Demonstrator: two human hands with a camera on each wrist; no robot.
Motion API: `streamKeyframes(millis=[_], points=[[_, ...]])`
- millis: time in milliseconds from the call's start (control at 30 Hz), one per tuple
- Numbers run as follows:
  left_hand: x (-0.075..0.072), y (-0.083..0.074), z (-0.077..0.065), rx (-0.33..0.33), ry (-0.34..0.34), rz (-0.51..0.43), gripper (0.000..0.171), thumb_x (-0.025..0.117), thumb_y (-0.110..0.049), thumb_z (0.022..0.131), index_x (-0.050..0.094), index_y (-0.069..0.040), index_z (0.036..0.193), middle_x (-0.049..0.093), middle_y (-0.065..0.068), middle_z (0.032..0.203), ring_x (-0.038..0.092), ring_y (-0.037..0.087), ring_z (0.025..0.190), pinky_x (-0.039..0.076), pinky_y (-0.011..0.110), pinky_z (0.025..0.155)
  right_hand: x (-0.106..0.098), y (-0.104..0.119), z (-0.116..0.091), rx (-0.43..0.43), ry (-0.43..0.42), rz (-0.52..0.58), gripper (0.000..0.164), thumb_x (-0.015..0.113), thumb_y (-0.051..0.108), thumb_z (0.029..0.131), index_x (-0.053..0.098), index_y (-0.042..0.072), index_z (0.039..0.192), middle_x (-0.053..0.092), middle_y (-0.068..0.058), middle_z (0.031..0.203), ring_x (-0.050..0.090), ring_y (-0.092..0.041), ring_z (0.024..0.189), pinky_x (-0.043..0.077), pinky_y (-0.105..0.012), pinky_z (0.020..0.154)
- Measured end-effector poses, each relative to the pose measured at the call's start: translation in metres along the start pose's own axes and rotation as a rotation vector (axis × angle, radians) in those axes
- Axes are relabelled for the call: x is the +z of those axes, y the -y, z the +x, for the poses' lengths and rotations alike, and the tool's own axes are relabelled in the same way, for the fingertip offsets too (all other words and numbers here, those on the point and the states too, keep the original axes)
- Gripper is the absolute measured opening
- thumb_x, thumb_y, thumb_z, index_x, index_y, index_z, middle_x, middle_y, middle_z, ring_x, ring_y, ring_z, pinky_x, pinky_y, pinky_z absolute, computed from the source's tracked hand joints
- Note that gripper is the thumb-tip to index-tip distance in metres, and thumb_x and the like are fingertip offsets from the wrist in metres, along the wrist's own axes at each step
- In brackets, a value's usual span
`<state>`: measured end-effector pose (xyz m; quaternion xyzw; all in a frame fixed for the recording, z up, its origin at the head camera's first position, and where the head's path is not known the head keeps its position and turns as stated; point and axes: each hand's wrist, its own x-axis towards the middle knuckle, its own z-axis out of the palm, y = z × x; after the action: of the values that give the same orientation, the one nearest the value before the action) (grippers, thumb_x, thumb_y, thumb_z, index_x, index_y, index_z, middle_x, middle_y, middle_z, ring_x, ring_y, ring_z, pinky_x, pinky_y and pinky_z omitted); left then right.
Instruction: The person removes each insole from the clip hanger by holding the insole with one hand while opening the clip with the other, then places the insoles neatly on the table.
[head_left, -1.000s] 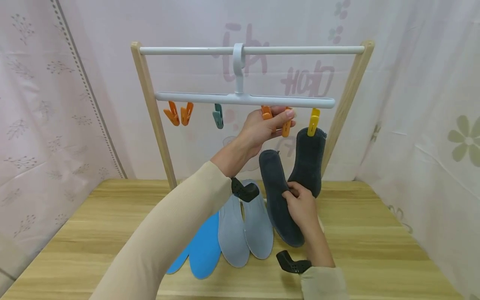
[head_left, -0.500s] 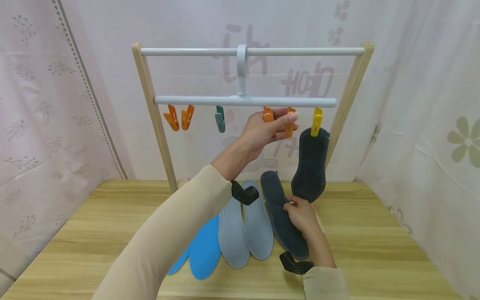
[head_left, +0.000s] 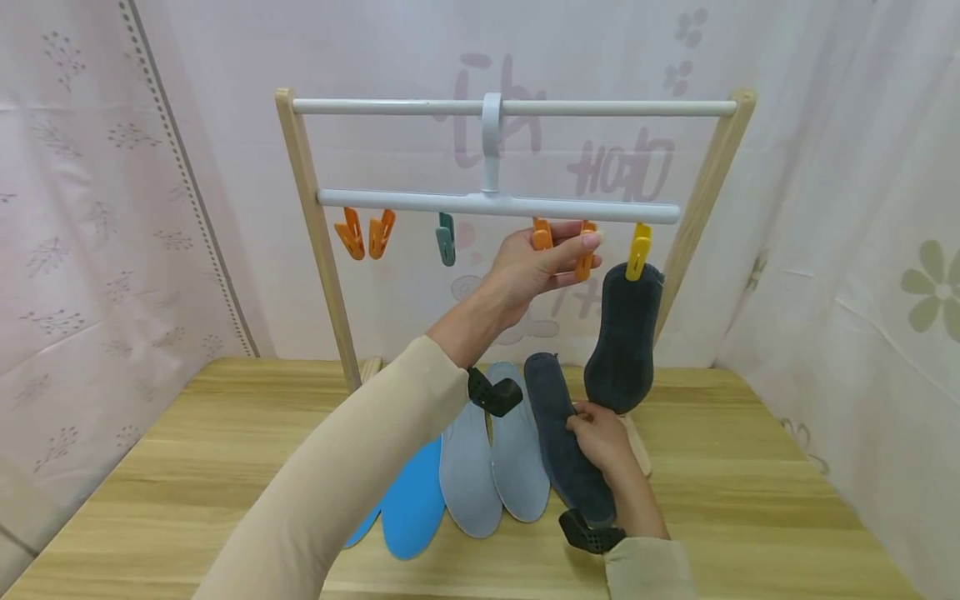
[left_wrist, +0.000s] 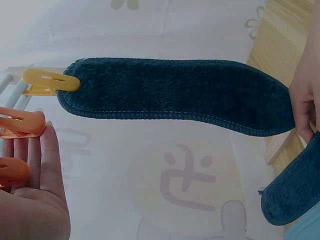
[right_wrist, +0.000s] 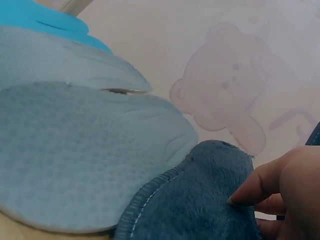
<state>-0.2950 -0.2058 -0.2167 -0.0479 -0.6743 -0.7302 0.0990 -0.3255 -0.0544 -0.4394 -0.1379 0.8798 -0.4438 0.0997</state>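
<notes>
My left hand [head_left: 521, 271] is up under the white hanger bar [head_left: 420, 201], its thumb and fingers pinching an orange clothespin [head_left: 586, 267]. Another orange clothespin [head_left: 541, 236] hangs against the same hand. To the right, a yellow clothespin [head_left: 637, 254] grips the narrow end of a dark fuzzy insole [left_wrist: 170, 90], which hangs down. Below it my right hand [head_left: 606, 440] pinches the edge of a second dark insole [head_left: 558, 425], slanted beside the grey insoles [head_left: 517, 467]. The right wrist view shows this insole's fuzzy top [right_wrist: 200, 185] overlapping a grey one.
A wooden rack [head_left: 705, 200] with a white rod [head_left: 600, 108] carries the hanger. Two orange clothespins [head_left: 381, 234] and a green one [head_left: 446, 240] hang on its left. Blue insoles [head_left: 414, 500] lie on the wooden table [head_left: 750, 500], partly behind my left sleeve. A patterned curtain [head_left: 840, 250] surrounds it.
My right hand has lowered the loose dark insole towards the table beside the grey ones. The clipped insole has swung to hang free of that hand. My left hand keeps its hold.
</notes>
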Motion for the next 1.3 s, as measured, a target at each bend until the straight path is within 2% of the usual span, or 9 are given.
streamKeyframes(millis=[200,400,633,767,967,1200,1300], points=[[0.002,0.001,-0.002,-0.002,0.001,0.014,0.032,0.074,-0.024,0.094,0.067,-0.011,0.122,0.072,0.008,0.114,0.075,0.017,0.099,0.06,0.028,0.093,0.002,-0.006,0.002,-0.049,-0.025,-0.139,0.041,0.054,0.017,0.093,0.064,-0.006,0.126,0.071,-0.022,0.111,0.066,-0.038,0.104,0.053,-0.051,0.086],[0.003,0.002,-0.002,0.008,0.002,0.034,0.032,0.073,-0.025,0.094,0.067,-0.011,0.122,0.072,0.008,0.114,0.075,0.017,0.098,0.06,0.028,0.092,0.0,-0.005,-0.001,-0.072,-0.03,-0.247,0.041,0.057,0.018,0.094,0.065,-0.007,0.125,0.071,-0.024,0.117,0.066,-0.044,0.108,0.055,-0.054,0.09],[0.003,0.002,-0.002,0.014,0.007,0.038,0.033,0.073,-0.025,0.095,0.067,-0.01,0.123,0.071,0.008,0.115,0.075,0.018,0.099,0.06,0.029,0.093,-0.015,0.007,-0.011,-0.124,-0.009,-0.358,0.039,0.06,0.026,0.097,0.07,-0.004,0.12,0.071,-0.024,0.12,0.065,-0.046,0.112,0.055,-0.056,0.092],[0.003,0.002,-0.002,0.024,0.01,0.046,0.033,0.073,-0.025,0.095,0.066,-0.01,0.123,0.071,0.008,0.116,0.075,0.018,0.101,0.06,0.029,0.093,-0.028,0.02,-0.018,-0.184,0.067,-0.31,0.041,0.061,0.031,0.099,0.07,-0.002,0.122,0.071,-0.022,0.121,0.066,-0.043,0.113,0.055,-0.055,0.093],[0.002,0.001,-0.002,0.021,0.01,0.02,0.032,0.073,-0.024,0.094,0.066,-0.009,0.122,0.071,0.008,0.115,0.075,0.018,0.1,0.06,0.03,0.093,-0.045,0.045,-0.036,-0.344,0.139,-0.176,0.038,0.061,0.034,0.101,0.069,0.005,0.125,0.074,-0.012,0.119,0.071,-0.028,0.106,0.059,-0.048,0.089],[-0.002,0.002,-0.003,0.036,0.003,0.065,0.032,0.073,-0.025,0.094,0.066,-0.01,0.122,0.071,0.009,0.116,0.075,0.018,0.1,0.06,0.03,0.093,-0.058,0.065,-0.054,-0.452,0.115,-0.052,0.034,0.062,0.033,0.102,0.068,0.012,0.127,0.077,-0.006,0.113,0.073,-0.018,0.098,0.061,-0.043,0.087],[-0.003,0.003,-0.003,0.035,0.005,0.067,0.032,0.074,-0.025,0.094,0.066,-0.01,0.122,0.07,0.008,0.115,0.075,0.018,0.101,0.06,0.03,0.093,-0.061,0.07,-0.06,-0.501,0.073,-0.005,0.03,0.063,0.029,0.101,0.069,0.011,0.125,0.077,-0.006,0.109,0.074,-0.015,0.093,0.062,-0.035,0.082]])
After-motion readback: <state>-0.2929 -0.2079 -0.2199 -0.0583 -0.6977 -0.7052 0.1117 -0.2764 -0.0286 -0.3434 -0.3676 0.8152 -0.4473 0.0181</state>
